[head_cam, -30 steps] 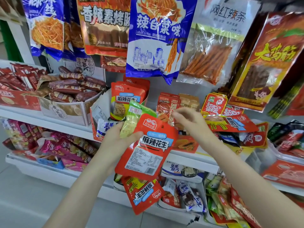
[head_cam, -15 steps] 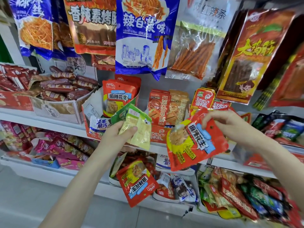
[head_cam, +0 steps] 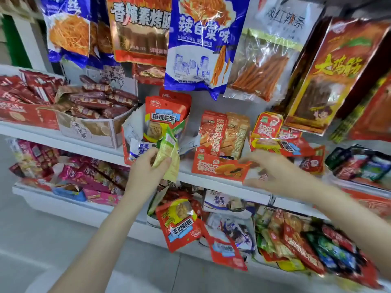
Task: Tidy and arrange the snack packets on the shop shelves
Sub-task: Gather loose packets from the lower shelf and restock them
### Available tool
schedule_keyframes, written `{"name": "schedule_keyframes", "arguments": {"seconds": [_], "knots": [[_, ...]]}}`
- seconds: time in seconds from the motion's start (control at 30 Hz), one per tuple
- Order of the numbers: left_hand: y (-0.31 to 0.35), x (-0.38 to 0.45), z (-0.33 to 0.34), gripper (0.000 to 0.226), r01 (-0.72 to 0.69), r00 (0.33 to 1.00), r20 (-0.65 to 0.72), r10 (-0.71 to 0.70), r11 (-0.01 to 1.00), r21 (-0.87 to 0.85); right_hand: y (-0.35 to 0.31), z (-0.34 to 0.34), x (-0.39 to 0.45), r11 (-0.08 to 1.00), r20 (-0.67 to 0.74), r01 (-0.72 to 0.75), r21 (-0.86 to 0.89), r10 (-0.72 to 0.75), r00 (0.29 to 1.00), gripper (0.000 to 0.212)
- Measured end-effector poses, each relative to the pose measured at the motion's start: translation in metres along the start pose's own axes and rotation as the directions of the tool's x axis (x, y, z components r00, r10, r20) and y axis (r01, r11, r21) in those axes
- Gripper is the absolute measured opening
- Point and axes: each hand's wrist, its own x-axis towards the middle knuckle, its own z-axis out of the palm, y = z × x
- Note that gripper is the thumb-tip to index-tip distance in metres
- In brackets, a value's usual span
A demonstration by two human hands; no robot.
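Observation:
My left hand (head_cam: 146, 174) is shut on a pale green and yellow packet (head_cam: 169, 157), held upright in front of the middle shelf (head_cam: 213, 183). Just behind it, red peanut packets (head_cam: 163, 119) stand in a torn white display box (head_cam: 130, 132). My right hand (head_cam: 275, 174) is blurred, with fingers spread and nothing in it, hovering by the orange papaya box (head_cam: 220, 169). On the lower shelf, two red peanut packets (head_cam: 179, 225) (head_cam: 228, 252) hang over the front edge.
Large bags (head_cam: 201, 39) hang above the middle shelf. A box of sausages (head_cam: 95, 102) sits at the left and a red packet (head_cam: 281, 144) lies flat at the right. Mixed loose packets (head_cam: 306, 248) crowd the lower right shelf, and pink packets (head_cam: 95, 176) the lower left.
The red peanut packet passed from my left hand to my right, and my right hand has now let it go. A second red packet now lies at the lower shelf's front. The view has moved closer.

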Motion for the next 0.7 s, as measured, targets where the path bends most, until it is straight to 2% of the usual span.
{"name": "schedule_keyframes", "arguments": {"seconds": [0.03,0.13,0.2,0.27,0.33,0.5,0.63,0.7], "knots": [[-0.002,-0.001,0.001,0.016,-0.001,1.0,0.02,0.0,0.999,0.035,-0.002,0.026,-0.006,1.0,0.076,0.021,-0.019,-0.019,0.997,0.041],[-0.011,-0.005,0.002,0.017,0.017,0.992,0.124,-0.025,0.998,0.068,-0.005,0.069,-0.005,0.999,0.072,0.019,0.036,-0.022,0.997,0.041],[-0.015,-0.017,0.015,0.006,0.044,0.976,0.209,-0.061,0.996,0.084,-0.001,0.085,-0.001,0.995,0.126,-0.025,0.099,0.013,0.992,0.04],[-0.019,-0.028,0.031,0.017,-0.014,0.965,0.259,-0.047,0.974,0.227,0.003,0.101,0.002,0.99,0.119,-0.006,0.139,-0.01,0.993,0.037],[-0.016,-0.039,0.042,0.015,-0.058,0.948,0.314,-0.055,0.938,0.341,0.009,0.12,-0.005,0.987,0.124,-0.007,0.161,-0.013,0.992,0.035],[-0.023,-0.047,0.048,0.015,-0.097,0.876,0.457,-0.155,0.872,0.48,0.028,0.15,-0.023,0.975,0.17,-0.053,0.215,0.016,0.985,0.033],[-0.035,-0.055,0.05,0.02,-0.086,0.782,0.56,-0.272,0.844,0.529,0.036,0.175,-0.035,0.942,0.208,-0.103,0.319,0.036,0.977,0.032],[-0.045,-0.06,0.05,0.008,-0.077,0.724,0.603,-0.335,0.829,0.554,0.038,0.199,-0.043,0.897,0.254,-0.148,0.416,0.042,0.966,0.03]]}}
